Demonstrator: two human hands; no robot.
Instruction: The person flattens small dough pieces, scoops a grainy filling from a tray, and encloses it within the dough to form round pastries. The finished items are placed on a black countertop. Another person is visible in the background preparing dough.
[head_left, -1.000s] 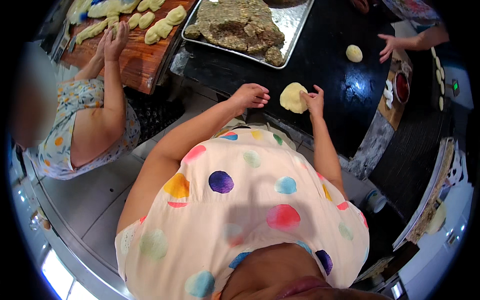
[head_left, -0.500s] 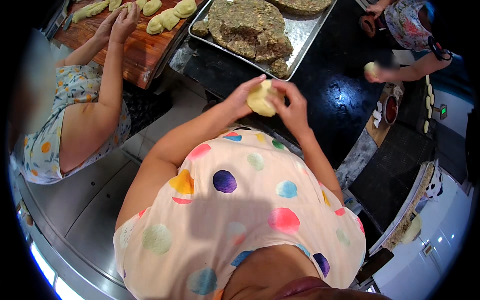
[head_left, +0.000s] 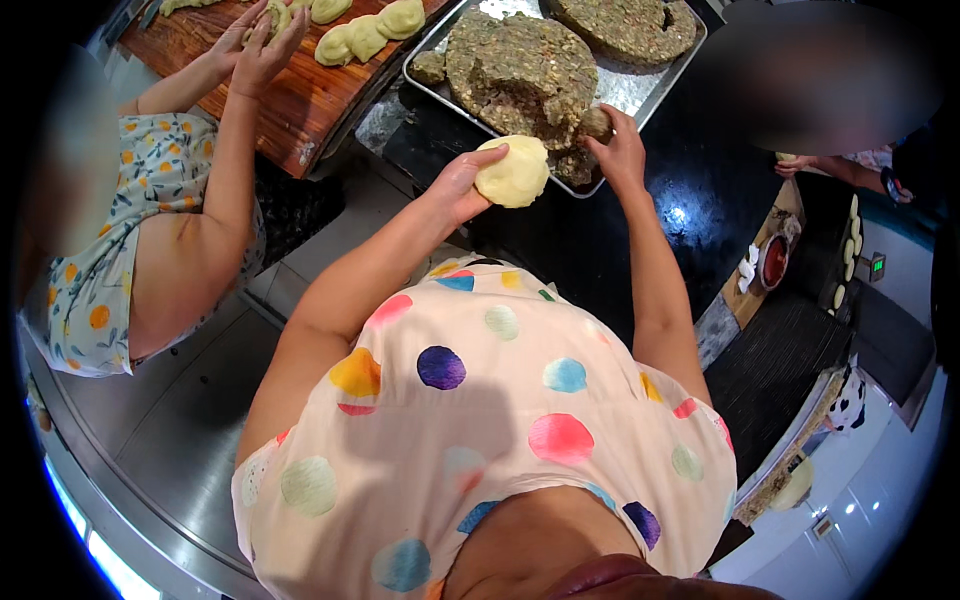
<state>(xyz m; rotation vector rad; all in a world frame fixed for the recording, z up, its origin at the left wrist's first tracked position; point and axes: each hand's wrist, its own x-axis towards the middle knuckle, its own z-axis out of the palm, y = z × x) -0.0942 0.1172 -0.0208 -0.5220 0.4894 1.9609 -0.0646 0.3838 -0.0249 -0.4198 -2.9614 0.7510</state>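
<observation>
My left hand point(head_left: 458, 187) holds a flattened round of pale dough point(head_left: 516, 175), thumb over its edge, just in front of the metal tray point(head_left: 650, 95). The tray carries large slabs of speckled brown-green filling point(head_left: 510, 70), the front one broken at its near side. My right hand point(head_left: 620, 150) reaches to that near side, fingers closed round a small lump of filling point(head_left: 595, 122).
A co-worker point(head_left: 180, 240) at left handles dough above a wooden board point(head_left: 270, 120) holding several pale pieces point(head_left: 370, 30). On the black counter's point(head_left: 680, 260) right are a red-filled bowl point(head_left: 772, 262) and several small dough pieces point(head_left: 853, 230); another person's hand point(head_left: 795, 163) is at back right.
The dough, on the counter earlier and then between both hands, is now in my left hand alone. My right hand has moved up to the filling on the tray.
</observation>
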